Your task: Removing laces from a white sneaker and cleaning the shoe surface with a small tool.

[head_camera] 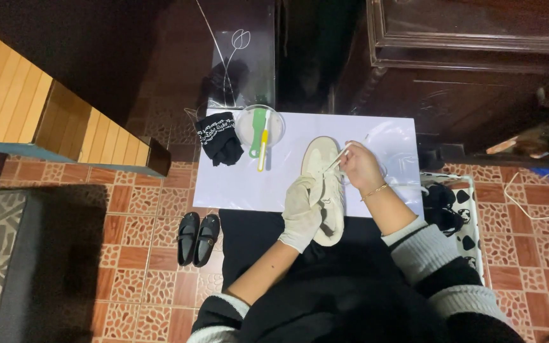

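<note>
Sheet (pixel 376 136) lies flat on floor in front of me. Shoe (pixel 325 190) on sheet, right of centre, heel end reaching over near edge. My left hand (pixel 300 206) on shoe's left side, my right hand (pixel 360 166) on its right side, at lace (pixel 338 160). Bowl (pixel 260 126) at sheet's far edge, left of shoe, two brushes (pixel 261 136) lying in it. Cloth (pixel 219 138) at far left corner, just beside bowl. Pair of shoes (pixel 198 238) on floor tiles (pixel 141 267), left of sheet's near corner. Cabinet (pixel 465 63) beyond sheet, far right.
</note>
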